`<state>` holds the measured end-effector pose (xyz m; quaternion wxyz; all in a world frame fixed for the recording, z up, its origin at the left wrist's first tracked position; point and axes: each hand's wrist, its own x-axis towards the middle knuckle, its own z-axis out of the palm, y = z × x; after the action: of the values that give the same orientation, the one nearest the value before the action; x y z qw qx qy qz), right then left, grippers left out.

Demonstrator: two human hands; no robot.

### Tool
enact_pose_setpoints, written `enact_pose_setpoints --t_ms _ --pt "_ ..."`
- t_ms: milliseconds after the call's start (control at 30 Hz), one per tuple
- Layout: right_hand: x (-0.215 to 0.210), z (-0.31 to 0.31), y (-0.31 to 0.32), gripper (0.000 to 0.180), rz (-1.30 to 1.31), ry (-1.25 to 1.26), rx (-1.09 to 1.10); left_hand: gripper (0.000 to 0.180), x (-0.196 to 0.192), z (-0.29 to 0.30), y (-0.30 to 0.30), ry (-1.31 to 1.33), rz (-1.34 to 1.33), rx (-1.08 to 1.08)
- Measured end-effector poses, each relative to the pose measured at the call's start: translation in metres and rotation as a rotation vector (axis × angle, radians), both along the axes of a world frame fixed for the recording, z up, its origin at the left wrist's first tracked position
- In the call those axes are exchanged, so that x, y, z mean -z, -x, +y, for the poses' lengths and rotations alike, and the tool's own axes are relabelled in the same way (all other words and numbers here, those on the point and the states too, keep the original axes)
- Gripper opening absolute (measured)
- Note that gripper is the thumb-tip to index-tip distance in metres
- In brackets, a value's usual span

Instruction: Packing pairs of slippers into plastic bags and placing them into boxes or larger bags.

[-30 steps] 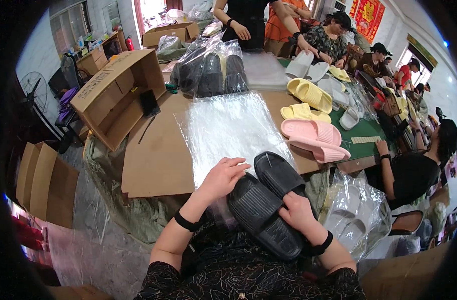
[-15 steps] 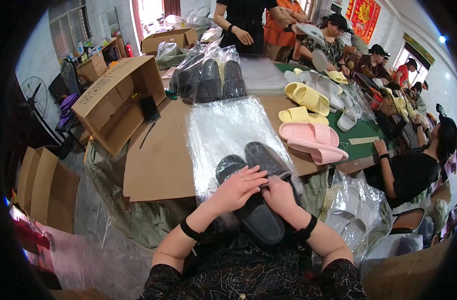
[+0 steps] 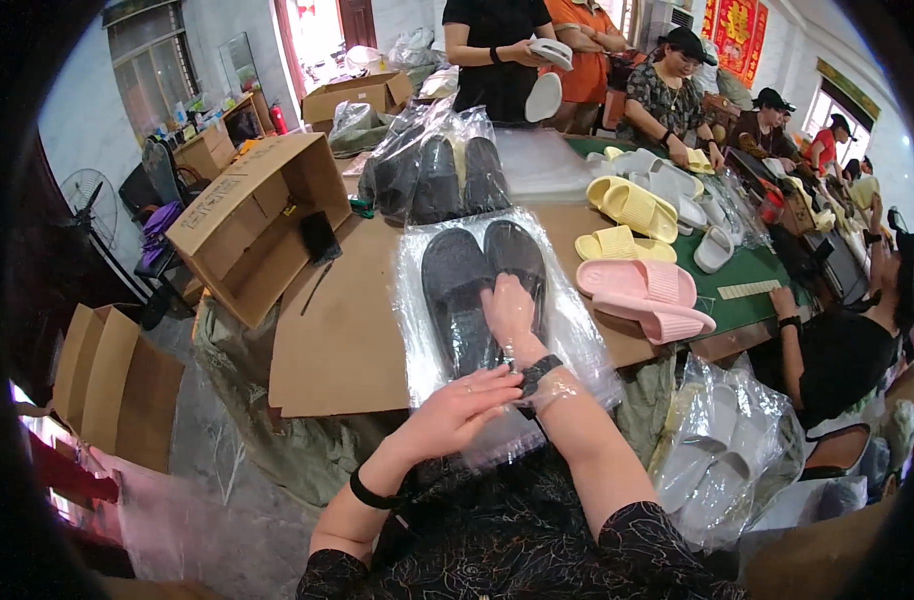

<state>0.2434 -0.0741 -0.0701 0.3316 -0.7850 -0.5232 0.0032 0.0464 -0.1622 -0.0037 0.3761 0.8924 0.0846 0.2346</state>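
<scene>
A pair of black slippers (image 3: 455, 272) lies side by side inside a clear plastic bag (image 3: 567, 315), toes pointing away from me. My right hand (image 3: 509, 312) reaches into the bag up to the wrist, its fingers curled down on the inner sides of the slippers. Part of its grip is hidden under the hand. At the bag's near end, my left hand (image 3: 469, 408) rests beside my right wrist with its fingers stretched out over the loose film.
Bagged dark slippers (image 3: 439, 180) and a stack of clear bags (image 3: 549, 165) lie beyond. Yellow slippers (image 3: 632, 208) and pink slippers (image 3: 649, 290) sit to the right, a tipped cardboard box (image 3: 247, 225) left. Bagged grey slippers (image 3: 712, 450) are near right. Several people work around.
The black slippers have slid forward into the bag and straightened. My right hand has followed them inside, while my left hand has come back from the slippers to the bag's near end.
</scene>
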Motion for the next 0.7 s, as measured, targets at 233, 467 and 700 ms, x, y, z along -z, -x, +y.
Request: enact_pose_setpoints --t_ms 233,467,700 --pt "0.008 -0.098 0.021 0.055 -0.12 -0.249 -0.354 0.04 0.05 0.048 0.033 0.325 -0.181 -0.715" --pt "-0.095 -0.19 -0.015 0.02 0.798 0.215 -0.523 0.068 0.043 0.096 0.015 0.408 0.295 -0.989" --pt "-0.013 -0.129 -0.067 0.056 0.166 0.076 -0.278 0.07 0.075 0.105 -0.007 0.276 0.371 -0.948"
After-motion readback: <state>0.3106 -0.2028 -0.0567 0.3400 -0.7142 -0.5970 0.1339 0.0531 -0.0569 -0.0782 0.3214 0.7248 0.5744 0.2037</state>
